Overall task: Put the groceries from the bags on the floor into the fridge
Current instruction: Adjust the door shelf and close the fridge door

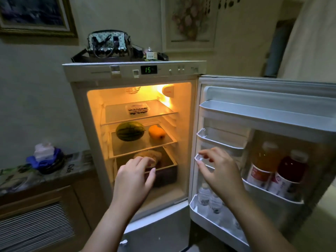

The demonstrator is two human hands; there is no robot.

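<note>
The fridge (134, 70) stands open and lit. A clear box of dark berries (137, 108) lies on the top shelf. A small watermelon (130, 131) and a mango (157, 132) share the middle shelf. A pale bagged item (154, 154) sits in the bottom drawer (168, 174). My left hand (134, 177) hovers at the drawer's front, fingers apart and holding nothing. My right hand (221, 172) is in front of the door's shelves, fingers spread and empty. An orange juice bottle (263, 160) and a red juice bottle (289, 176) stand in the door rack, water bottles (209, 197) in the lowest one.
The open door (272, 110) swings out to the right. A patterned bag (109, 44) and a small jar (150, 54) sit on top of the fridge. A low counter (54, 176) on the left holds newspaper and a bowl with blue plastic (45, 160).
</note>
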